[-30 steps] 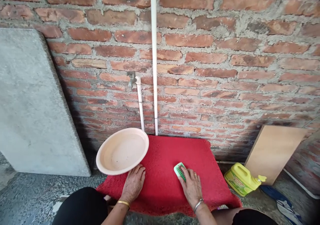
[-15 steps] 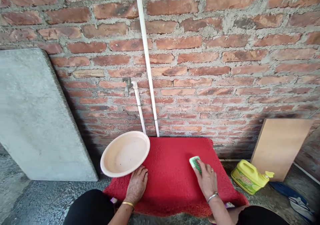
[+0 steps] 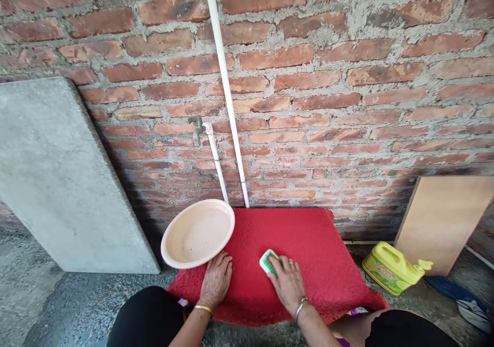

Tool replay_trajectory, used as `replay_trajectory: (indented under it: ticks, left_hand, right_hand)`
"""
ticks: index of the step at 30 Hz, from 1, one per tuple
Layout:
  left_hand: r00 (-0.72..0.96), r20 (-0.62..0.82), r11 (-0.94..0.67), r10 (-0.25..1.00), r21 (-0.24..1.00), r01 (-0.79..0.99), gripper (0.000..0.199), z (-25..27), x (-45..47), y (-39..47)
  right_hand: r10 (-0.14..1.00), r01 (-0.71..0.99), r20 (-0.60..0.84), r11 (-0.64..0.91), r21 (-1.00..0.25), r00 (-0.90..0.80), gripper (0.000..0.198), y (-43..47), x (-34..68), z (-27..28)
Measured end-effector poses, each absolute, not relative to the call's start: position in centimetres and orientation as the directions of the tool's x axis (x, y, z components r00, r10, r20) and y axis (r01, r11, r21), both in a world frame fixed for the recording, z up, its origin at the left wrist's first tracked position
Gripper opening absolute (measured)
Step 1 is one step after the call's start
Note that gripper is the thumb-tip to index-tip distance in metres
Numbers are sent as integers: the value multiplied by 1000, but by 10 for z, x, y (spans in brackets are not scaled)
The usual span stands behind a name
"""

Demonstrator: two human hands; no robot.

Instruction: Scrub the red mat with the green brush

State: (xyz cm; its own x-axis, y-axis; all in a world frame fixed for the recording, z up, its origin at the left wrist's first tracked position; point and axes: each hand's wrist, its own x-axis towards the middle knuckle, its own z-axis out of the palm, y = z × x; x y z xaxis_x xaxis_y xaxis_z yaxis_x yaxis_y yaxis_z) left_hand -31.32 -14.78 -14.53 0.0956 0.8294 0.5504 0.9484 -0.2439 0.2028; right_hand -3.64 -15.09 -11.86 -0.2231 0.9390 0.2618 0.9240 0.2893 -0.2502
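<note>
A red mat with a shaggy edge is spread over a low surface in front of me. On its middle, my right hand has its fingers over a pale green scrubbing brush pressed to the cloth. My left hand lies flat on the mat's left part, fingers stretched out. Its fingertips are at the near rim of a cream plastic basin; whether they touch it I cannot tell. The basin sits tilted over the mat's left edge, with small dark specks inside.
A tap and white pipes run along the brick wall. At left leans a grey slab. A yellow detergent jug, a tan board and slippers are at right.
My right hand has slid left across the mat with the scrubbing brush, toward the middle. My left hand stays beside the basin. The view has shifted slightly.
</note>
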Motion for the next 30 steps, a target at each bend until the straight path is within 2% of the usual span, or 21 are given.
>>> replay_trajectory:
  ticks: [7,10,13,17,21,25,30]
  left_hand:
    - [87,555,-240,828,210,948,25,-141,-310,-148]
    - [82,549,-223,832,196,955,25,-136,-305,-149]
    - [93,525,-204,846,157,966,27,-133,-301,-151]
    - [116,497,-178,860,78,981,32,-134,-297,-153]
    - [120,471,-169,874,64,984,35,-137,-296,-153]
    - [92,465,-158,880,105,982,33,-136,-296,-152]
    - [80,450,-162,890,147,976,32,-131,-296,-152]
  right_hand:
    - [952,990,294,-53,-133,90,43,-123,57,-115]
    - [935,983,315,-122,-140,161,47,-118,72,-117]
    - [933,981,347,-23,-192,90,48,-116,59,-123]
    - [910,934,395,241,-262,-123,44,-125,14,-136]
    - [864,874,410,415,-253,-292,38,-138,-30,-146]
    - [870,885,393,407,-228,-299,37,-136,-37,-147]
    - [914,962,377,225,-153,-154,41,-118,12,-139]
